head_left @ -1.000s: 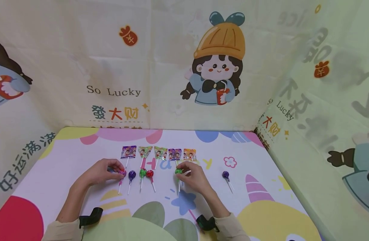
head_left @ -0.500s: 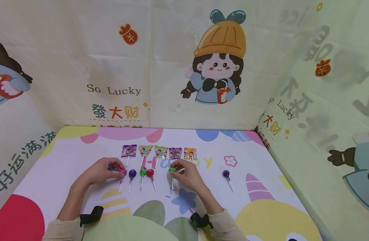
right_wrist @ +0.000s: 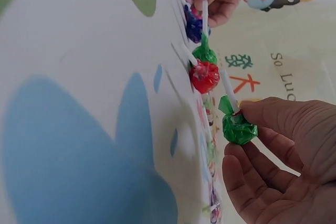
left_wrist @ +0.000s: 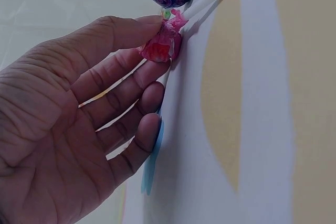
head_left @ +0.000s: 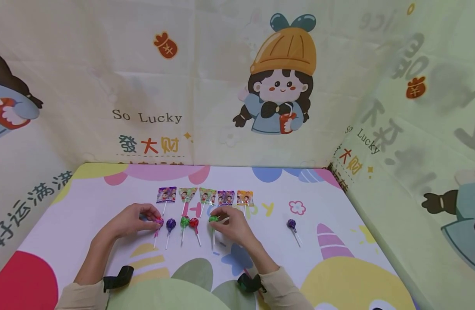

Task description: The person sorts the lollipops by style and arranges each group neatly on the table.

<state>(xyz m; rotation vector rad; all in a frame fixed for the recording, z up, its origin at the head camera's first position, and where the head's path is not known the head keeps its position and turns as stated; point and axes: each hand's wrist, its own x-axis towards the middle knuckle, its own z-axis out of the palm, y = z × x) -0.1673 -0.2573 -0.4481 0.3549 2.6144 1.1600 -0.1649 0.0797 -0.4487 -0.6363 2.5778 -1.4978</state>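
Note:
My left hand (head_left: 134, 220) pinches a pink-wrapped lollipop (left_wrist: 161, 45) by its candy head at the left end of the front row. Between thumb and fingers, my right hand (head_left: 232, 224) holds a green-wrapped lollipop (right_wrist: 239, 128) with its stick pointing toward me. To the left of that hand lie a red lollipop (head_left: 194, 222) and another green lollipop (head_left: 184, 222), side by side. A dark purple lollipop (head_left: 171, 224) rests just right of my left hand. Farther off on the right lies a second purple lollipop (head_left: 291, 224).
Behind the front row, several flat-bagged lollipops stand in a line, from a purple packet (head_left: 166, 195) to an orange packet (head_left: 245, 198). The table (head_left: 276, 185) has a colourful printed cover. A printed cloth backdrop (head_left: 218, 86) rises at its far edge.
My right hand has moved left with the green lollipop, closer to the red one. The left hand stays in place on the pink lollipop.

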